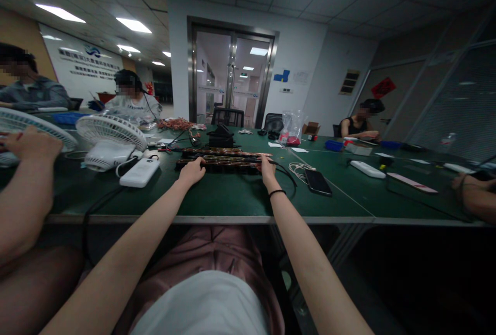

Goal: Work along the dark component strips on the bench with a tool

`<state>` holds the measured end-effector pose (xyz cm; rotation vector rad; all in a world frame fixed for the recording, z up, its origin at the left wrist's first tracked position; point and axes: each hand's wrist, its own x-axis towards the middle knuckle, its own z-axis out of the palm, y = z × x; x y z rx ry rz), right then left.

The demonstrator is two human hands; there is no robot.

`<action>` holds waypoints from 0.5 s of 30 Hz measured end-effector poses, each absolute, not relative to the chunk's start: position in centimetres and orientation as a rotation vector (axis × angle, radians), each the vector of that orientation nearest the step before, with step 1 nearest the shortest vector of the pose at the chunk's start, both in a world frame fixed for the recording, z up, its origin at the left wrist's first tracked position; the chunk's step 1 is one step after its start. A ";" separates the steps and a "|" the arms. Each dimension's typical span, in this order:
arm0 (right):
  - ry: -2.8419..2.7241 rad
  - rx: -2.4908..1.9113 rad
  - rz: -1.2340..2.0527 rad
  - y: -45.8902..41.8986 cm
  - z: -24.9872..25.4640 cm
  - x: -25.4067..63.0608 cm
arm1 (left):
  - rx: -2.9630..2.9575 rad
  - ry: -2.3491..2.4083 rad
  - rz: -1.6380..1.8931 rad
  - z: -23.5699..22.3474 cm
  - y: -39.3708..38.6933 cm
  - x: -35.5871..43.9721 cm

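A row of long, thin dark strips with coppery speckles [228,161] lies across the green table in front of me. My left hand [192,171] is at the row's left part, fingers curled over the near strip. At the right end, my right hand [267,170] is closed with thumb and fingers around the strip ends. A black cable [287,172] curves out to the right from beside that hand; whether it joins the strips cannot be made out. Behind the strips sits a black pouch-like item [220,136].
White fans [112,139] and a white power bank [140,172] stand to my left, beside a co-worker's arm [31,170]. A phone [318,182] and white corded earphones [301,171] lie right. Copper-coloured wires [176,124] are heaped farther back. Other people sit around the table.
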<state>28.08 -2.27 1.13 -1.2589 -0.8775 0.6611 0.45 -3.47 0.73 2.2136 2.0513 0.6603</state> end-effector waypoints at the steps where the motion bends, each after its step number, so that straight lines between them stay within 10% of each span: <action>1: -0.876 -1.256 0.666 -2.3 1.1 28.1 | 2.219 2.051 0.663 0.6 -3.4 0.4; 15: -0.848 -1.258 0.664 -2.4 1.4 27.9 | 2.214 2.075 0.626 0.7 -3.5 0.5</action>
